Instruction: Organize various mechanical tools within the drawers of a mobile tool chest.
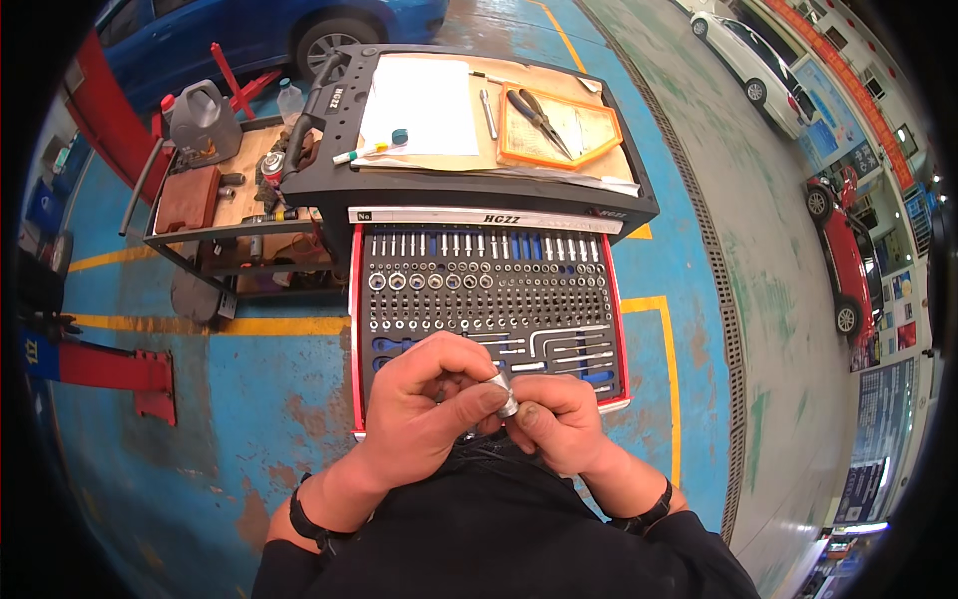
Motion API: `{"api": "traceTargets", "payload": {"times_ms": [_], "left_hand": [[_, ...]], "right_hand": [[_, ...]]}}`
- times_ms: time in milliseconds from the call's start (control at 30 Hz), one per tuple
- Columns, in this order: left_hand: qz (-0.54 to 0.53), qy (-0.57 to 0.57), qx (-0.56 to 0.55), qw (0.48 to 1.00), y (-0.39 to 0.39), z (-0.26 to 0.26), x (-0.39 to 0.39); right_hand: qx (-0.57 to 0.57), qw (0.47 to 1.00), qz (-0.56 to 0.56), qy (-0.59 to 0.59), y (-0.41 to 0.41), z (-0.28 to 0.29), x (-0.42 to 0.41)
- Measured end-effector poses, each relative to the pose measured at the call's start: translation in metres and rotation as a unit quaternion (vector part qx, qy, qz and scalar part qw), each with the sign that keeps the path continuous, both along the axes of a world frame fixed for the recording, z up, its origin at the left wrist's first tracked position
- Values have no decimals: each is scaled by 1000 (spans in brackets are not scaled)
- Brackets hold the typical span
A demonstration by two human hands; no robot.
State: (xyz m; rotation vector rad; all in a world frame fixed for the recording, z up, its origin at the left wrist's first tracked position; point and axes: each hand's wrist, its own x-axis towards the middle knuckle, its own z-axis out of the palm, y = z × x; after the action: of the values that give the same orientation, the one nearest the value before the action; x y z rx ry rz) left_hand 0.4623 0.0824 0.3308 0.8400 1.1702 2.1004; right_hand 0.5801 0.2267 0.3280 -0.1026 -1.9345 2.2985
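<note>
A short metal socket (504,394) is pinched between the fingers of my left hand (434,404) and my right hand (557,423), close in front of my body. Both hands are over the near edge of an open tool drawer (489,299), where sockets and bits stand in rows in a dark foam insert. Hex keys and slim drivers lie in the drawer's near right part, and blue-handled tools at the near left are partly hidden by my left hand. On the cabinet top (464,183) rest long-nose pliers (539,123) on an orange-framed air filter (599,135), a long socket (488,114) and white paper (419,105).
To the left stands a cart (243,232) with a grey jug (203,123), a spray can (272,166) and a reddish-brown case (187,198). Red lift parts (112,367) stand farther left. A marker (359,153) lies on the cabinet top. A blue car (224,34) is beyond.
</note>
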Motion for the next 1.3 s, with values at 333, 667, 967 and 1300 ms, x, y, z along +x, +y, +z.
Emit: {"api": "traceTargets", "payload": {"times_ms": [333,667,967,1300], "left_hand": [[-119,-167,98,974,3,-8,3],[-166,-153,156,962,11,-26,8],[-179,-135,119,967,20,-16,9],[81,146,-243,956,20,-28,-9]], "right_hand": [[98,989,-80,74,6,5,2],[281,932,-174,146,1,22,6],[300,915,-189,191,9,24,8],[181,945,-236,-136,98,-79,25]]}}
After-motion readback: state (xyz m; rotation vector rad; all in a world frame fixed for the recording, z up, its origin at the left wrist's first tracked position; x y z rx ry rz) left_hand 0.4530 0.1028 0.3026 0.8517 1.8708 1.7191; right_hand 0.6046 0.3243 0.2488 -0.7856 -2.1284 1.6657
